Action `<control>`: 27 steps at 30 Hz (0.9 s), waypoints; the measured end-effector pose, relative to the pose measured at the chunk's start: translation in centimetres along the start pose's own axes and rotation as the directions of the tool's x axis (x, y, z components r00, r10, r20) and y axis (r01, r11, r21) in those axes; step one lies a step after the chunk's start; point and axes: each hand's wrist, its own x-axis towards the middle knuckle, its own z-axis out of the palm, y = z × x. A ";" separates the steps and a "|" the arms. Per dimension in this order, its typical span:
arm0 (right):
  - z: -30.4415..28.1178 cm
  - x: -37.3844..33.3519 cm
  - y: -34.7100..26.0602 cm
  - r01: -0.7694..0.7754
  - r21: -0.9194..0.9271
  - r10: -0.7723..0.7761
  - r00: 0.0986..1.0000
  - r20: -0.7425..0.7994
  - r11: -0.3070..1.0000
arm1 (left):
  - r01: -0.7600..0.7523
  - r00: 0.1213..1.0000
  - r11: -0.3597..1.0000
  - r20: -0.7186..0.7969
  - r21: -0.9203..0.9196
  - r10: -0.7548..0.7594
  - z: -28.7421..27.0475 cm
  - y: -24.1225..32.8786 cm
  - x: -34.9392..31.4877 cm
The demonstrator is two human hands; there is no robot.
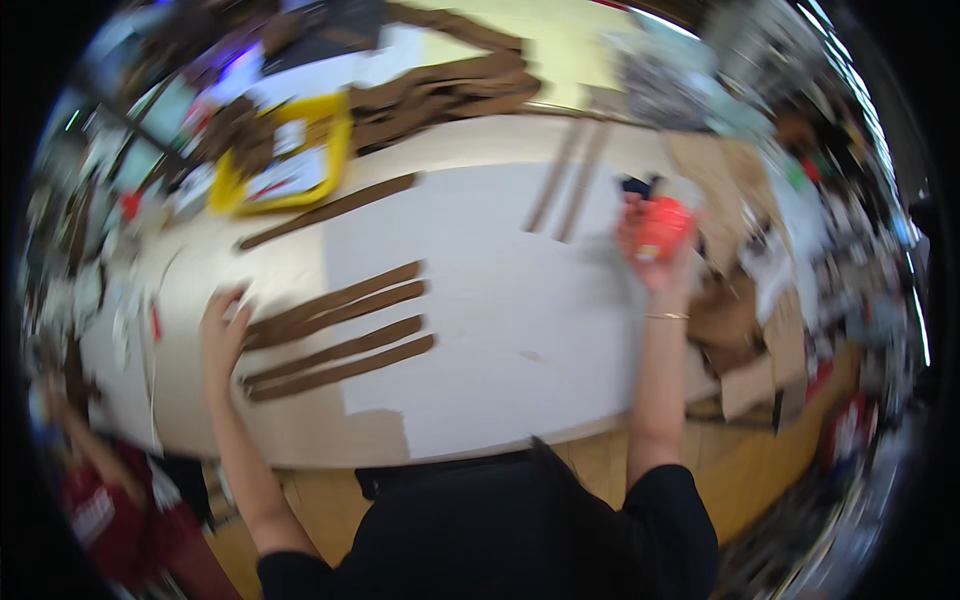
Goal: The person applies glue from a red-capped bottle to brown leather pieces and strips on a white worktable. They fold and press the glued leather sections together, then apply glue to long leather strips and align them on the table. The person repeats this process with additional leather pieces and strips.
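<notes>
My right hand (654, 274) is closed around a bright red rounded object (667, 226) above the right part of the table; motion blur hides its exact kind. A dark piece (640, 187) shows just beyond those fingers. My left hand (222, 322) is at the left ends of several long brown strips (345, 357), its thumb and fingers apart. Whether it touches the nearest strip cannot be made out. Farther up the table lies a single brown strip (330, 212). Two thinner brown strips (571, 185) lie to the left of my right hand.
A yellow tray (340, 150) with papers and brown pieces stands at the far left, beside a heap of folded brown strips (450, 92). An open cardboard box (785, 345) with brown material is at the right. Another person (125, 510) is at the lower left.
</notes>
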 end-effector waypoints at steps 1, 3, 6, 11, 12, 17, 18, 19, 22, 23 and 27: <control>-0.2 -1.2 1.4 0.024 -0.071 -0.026 0.999 -0.024 0.997 | -0.006 0.997 0.999 -0.078 -0.054 0.002 0.0 -2.9 -1.1; -1.7 -2.4 2.9 0.034 -0.043 -0.035 0.999 -0.030 0.999 | -0.010 0.986 0.995 -0.164 0.099 0.027 -0.2 -8.0 -2.2; -2.4 -3.2 5.0 0.075 -0.017 -0.076 0.990 -0.118 0.997 | 0.077 0.962 0.997 -0.260 -0.023 -0.080 -1.1 -16.2 -2.2; -2.8 -3.5 4.5 0.131 -0.041 -0.136 0.975 -0.174 0.991 | 0.289 0.919 0.809 -0.089 -0.512 -0.384 -0.8 -13.6 -2.2; -2.7 -3.8 4.5 0.135 -0.040 -0.140 0.975 -0.171 0.990 | 0.286 0.917 0.781 -0.079 -0.555 -0.392 -1.0 -14.0 -2.0; -2.7 -3.2 5.1 0.129 -0.076 -0.141 0.974 -0.175 0.989 | 0.388 0.895 0.589 0.137 -0.709 -0.425 -2.6 -16.8 -1.0; -3.1 -2.8 5.2 0.105 -0.089 -0.119 0.980 -0.161 0.990 | 0.407 0.886 0.540 0.175 -0.736 -0.430 -2.8 -17.8 -1.3; -3.6 -2.4 5.2 0.104 -0.101 -0.114 0.989 -0.095 0.989 | 0.449 0.871 0.496 0.241 -0.743 -0.427 -2.9 -17.4 -1.7; -4.3 -2.7 5.2 0.124 0.035 -0.118 0.984 -0.135 0.992 | 0.356 0.897 0.385 0.195 -0.851 -0.397 -2.2 -15.3 -1.9; -4.7 -3.1 4.9 0.080 -0.024 -0.082 0.994 -0.075 0.996 | 0.353 0.908 0.390 0.211 -0.850 -0.362 -2.2 -14.8 -1.7; -7.2 -3.0 3.3 0.083 -0.124 -0.081 0.996 0.019 0.989 | 0.416 0.855 0.506 0.135 -0.756 -0.501 -2.3 -10.5 -1.3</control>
